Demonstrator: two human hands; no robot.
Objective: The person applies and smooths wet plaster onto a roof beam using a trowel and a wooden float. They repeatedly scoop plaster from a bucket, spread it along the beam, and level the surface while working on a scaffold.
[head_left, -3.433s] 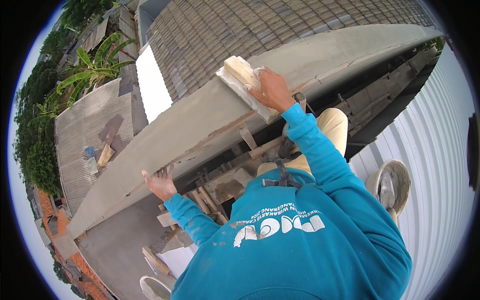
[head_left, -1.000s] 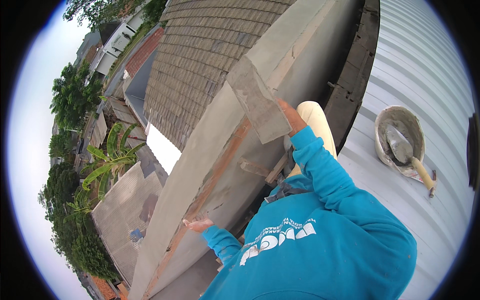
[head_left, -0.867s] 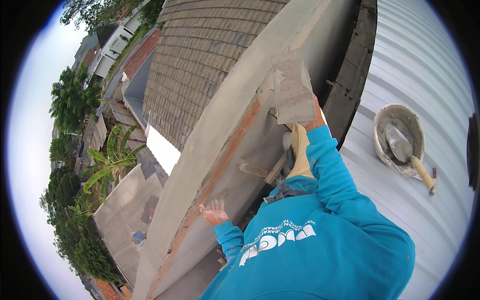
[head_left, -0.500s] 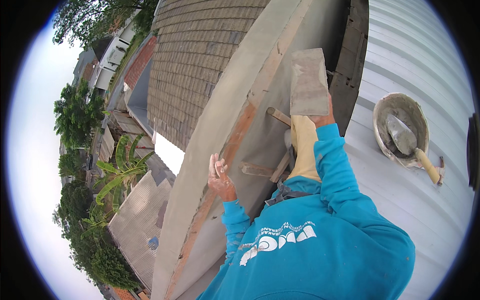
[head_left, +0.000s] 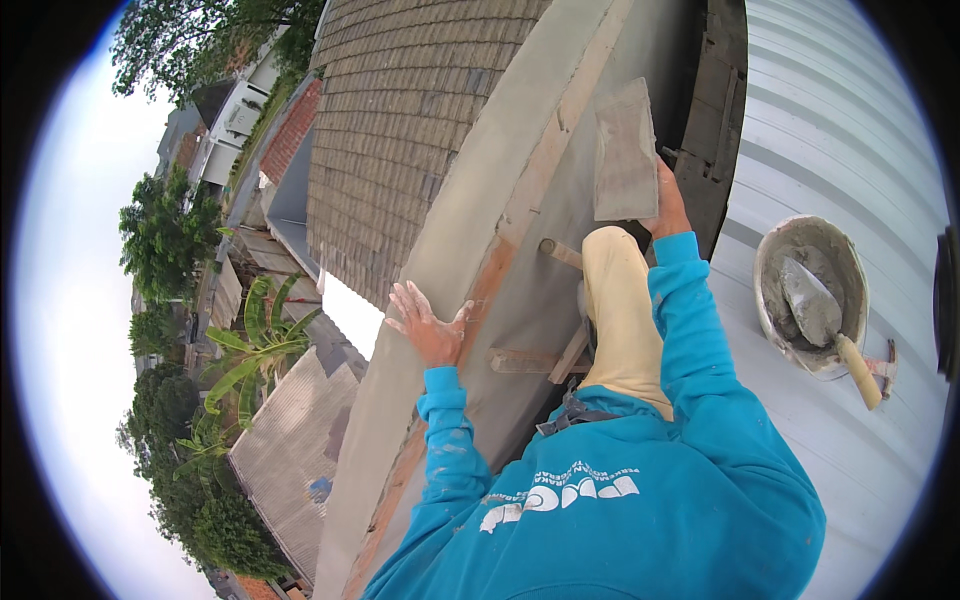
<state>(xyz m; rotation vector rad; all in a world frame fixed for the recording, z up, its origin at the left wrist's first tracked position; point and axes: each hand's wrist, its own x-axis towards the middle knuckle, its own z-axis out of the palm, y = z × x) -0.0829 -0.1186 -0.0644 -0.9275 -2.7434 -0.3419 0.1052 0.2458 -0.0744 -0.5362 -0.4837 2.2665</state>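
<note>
My right hand [head_left: 668,205] grips a rectangular plastering float [head_left: 626,155], its flat, mortar-smeared face turned up toward me; the handle is hidden beneath. The float is held over the inner side of the grey rendered wall [head_left: 585,140]. My left hand [head_left: 431,325], dusted with cement, has its fingers spread over the top of that wall, beside the wooden batten [head_left: 490,275] along its edge. Whether the palm touches the wall I cannot tell.
At right, a bucket [head_left: 765,300] of wet mortar stands on the white corrugated metal roof [head_left: 800,130], with a trowel [head_left: 812,300] in it and what looks like a hammer [head_left: 888,368] beside it. Wooden props [head_left: 525,361] jut near my knee. Left of the wall, the ground drops away past a tiled roof [head_left: 400,130].
My left hand has moved forward along the wall top and its fingers have spread. The float in my right hand has tilted and risen slightly. My knee has come forward into fuller view.
</note>
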